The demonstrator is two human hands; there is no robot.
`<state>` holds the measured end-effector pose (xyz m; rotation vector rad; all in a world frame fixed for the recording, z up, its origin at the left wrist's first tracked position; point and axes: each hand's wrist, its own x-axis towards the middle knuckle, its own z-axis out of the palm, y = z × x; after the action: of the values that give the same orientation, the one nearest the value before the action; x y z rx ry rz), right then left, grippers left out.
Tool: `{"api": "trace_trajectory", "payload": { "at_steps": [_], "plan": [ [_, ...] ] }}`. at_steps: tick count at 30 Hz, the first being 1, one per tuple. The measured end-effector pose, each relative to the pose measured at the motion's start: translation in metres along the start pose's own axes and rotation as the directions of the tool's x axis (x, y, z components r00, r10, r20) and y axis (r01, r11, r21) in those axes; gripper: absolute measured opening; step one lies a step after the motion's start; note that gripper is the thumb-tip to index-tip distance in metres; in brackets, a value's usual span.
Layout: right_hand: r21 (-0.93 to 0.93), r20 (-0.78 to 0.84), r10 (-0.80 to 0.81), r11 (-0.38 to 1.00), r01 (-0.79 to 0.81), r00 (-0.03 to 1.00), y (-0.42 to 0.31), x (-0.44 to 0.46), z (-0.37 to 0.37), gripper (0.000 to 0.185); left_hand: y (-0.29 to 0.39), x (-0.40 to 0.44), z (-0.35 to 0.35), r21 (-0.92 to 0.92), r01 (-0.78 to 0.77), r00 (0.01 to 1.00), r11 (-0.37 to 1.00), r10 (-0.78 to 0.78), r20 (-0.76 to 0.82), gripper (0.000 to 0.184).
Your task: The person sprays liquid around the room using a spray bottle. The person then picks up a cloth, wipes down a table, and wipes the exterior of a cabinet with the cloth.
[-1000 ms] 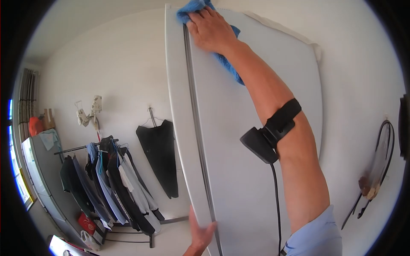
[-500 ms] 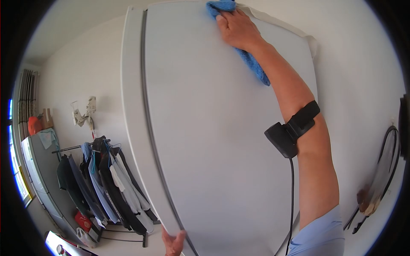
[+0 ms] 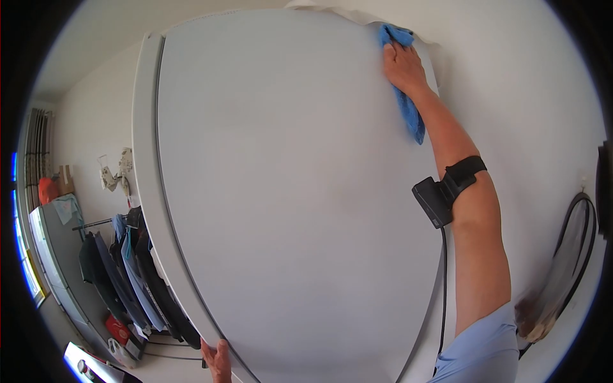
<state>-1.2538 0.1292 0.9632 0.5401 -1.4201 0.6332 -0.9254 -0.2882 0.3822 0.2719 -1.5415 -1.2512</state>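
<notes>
A tall pale-grey refrigerator side panel (image 3: 287, 191) fills the middle of the head view, with the narrow edge of its white door (image 3: 151, 159) along the left and a dark seal line between them. My right hand (image 3: 405, 69) presses a blue cloth (image 3: 410, 118) flat on the panel, close to its upper right corner. Part of the cloth sticks out above the fingers and part hangs below the palm. Low on the left, my left hand (image 3: 218, 361) grips the door's edge, thumb on the near side; its other fingers are partly hidden.
Clothes (image 3: 131, 281) hang on a rack to the left, beside a grey cabinet (image 3: 64, 255) with an orange bag on top. A wrinkled cover (image 3: 348, 14) lies over the refrigerator's top edge. At right, a bag with dark straps (image 3: 555, 281) hangs on the wall. A black cable (image 3: 444, 287) runs down from my forearm device.
My right hand has slid the blue cloth rightward and slightly down, toward the panel's right edge. The view has shifted, so the panel and door sit further left. My left hand still grips the door.
</notes>
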Motion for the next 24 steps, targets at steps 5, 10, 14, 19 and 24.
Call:
{"api": "trace_trajectory", "payload": {
  "at_steps": [5,10,14,19,24],
  "plan": [
    [-0.012,0.007,0.116,0.993,-0.116,0.993,0.051,0.0,-0.001,0.059,0.011,-0.004,0.009,0.136,-0.021,0.988,0.991,0.042,-0.148,0.08],
    [0.067,0.036,0.156,0.985,-0.158,0.987,0.074,-0.021,-0.009,0.059,0.019,-0.009,0.011,0.078,-0.031,0.992,0.996,0.04,-0.121,0.078],
    [0.078,-0.032,0.056,0.996,-0.054,0.998,0.087,-0.05,-0.008,0.058,0.018,-0.009,0.012,0.05,-0.028,0.992,0.998,0.034,-0.123,0.074],
    [0.199,-0.025,0.015,0.98,-0.01,1.0,0.094,-0.111,-0.016,0.054,0.029,-0.01,0.017,0.126,-0.035,0.987,0.991,0.054,-0.151,0.077],
    [0.194,-0.046,-0.053,0.979,0.061,0.998,0.093,-0.191,-0.021,0.047,0.017,-0.007,0.013,0.148,-0.012,0.988,0.989,0.035,-0.151,0.075]
  ]
}}
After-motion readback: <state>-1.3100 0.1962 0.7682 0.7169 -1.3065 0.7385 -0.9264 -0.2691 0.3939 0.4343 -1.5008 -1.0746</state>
